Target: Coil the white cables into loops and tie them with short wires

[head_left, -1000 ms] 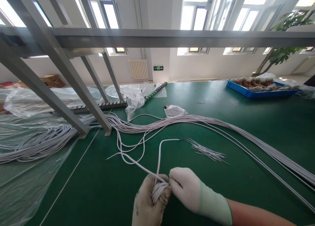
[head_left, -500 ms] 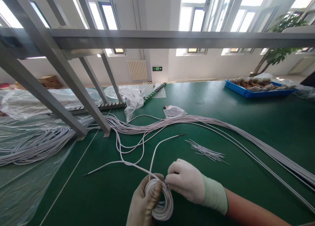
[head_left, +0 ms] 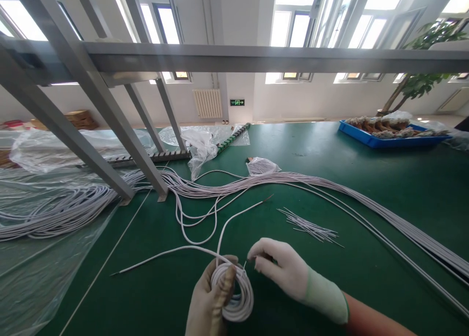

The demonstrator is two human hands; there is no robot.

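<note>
My left hand (head_left: 207, 302), in a soiled glove, grips a small coil of white cable (head_left: 236, 294) low in the middle of the view. Two loose ends of that cable (head_left: 234, 216) run off across the green table, one to the left and one up to the right. My right hand (head_left: 280, 267), in a white glove with a green cuff, is pinched at the coil's upper right edge on a thin tie that I can barely make out.
A long bundle of white cables (head_left: 330, 187) crosses the green table (head_left: 366, 150) from left to right. Thin white ties (head_left: 309, 226) lie loose beside my right hand. Grey metal frame legs (head_left: 120, 140), plastic sheeting (head_left: 44, 214) and a blue tray (head_left: 388, 136) stand around.
The coil has turned from edge-on to a flat ring in my left hand. The cable's free ends swung outward, one sliding further left. My right hand eased slightly off the coil.
</note>
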